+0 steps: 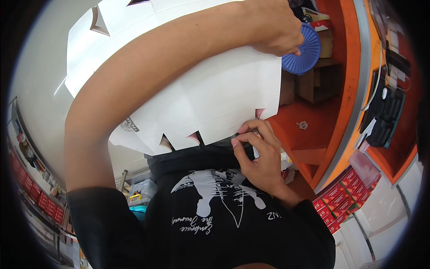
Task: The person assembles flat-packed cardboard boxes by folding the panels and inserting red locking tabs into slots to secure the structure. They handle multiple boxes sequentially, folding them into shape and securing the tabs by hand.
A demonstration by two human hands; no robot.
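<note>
A curled left hand [277,26] and near-pinched right hand [260,156] flank a white cardboard sheet [204,96] at 12 o'clock, their grips unclear. A round blue container [307,48], contents hidden, sits at 2 o'clock.

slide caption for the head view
Left hand stretched across a notched white sheet, right hand by its near edge.

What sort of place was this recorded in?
Probably a small shop or its packing counter: matching red boxes stand in stacks, an orange counter runs alongside, and a die-cut white cardboard sheet lies before the person.
</note>
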